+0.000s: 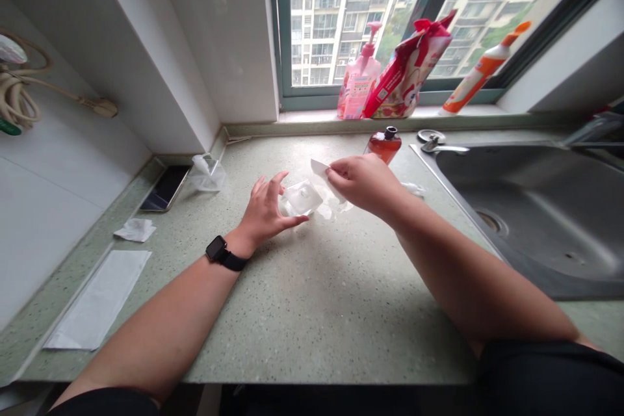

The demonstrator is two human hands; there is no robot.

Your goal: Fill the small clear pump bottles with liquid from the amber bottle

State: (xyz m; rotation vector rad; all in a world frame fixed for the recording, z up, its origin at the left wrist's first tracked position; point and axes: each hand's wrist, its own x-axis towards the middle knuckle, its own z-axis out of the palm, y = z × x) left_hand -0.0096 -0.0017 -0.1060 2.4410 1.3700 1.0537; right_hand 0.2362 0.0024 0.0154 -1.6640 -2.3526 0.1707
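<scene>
On the green speckled counter [322,299] lies a clear plastic piece [303,197], like a small adhesive hook in its wrapping. My left hand [266,211], with a black watch on the wrist, rests beside it, fingers spread and thumb touching its lower edge. My right hand [363,182] is just to the right of the piece. Its fingers pinch a small white paper strip [319,169] that is lifted above the piece. Some crumpled clear film [336,208] lies under this hand.
A steel sink [536,208] fills the right side. An amber bottle [385,143] stands behind my right hand. The windowsill holds a pink pump bottle [359,81], a red bag [409,71] and an orange-and-white bottle [480,71]. At left lie a phone [166,187], clear packaging [208,172], a tissue [135,229] and a white sheet [100,299].
</scene>
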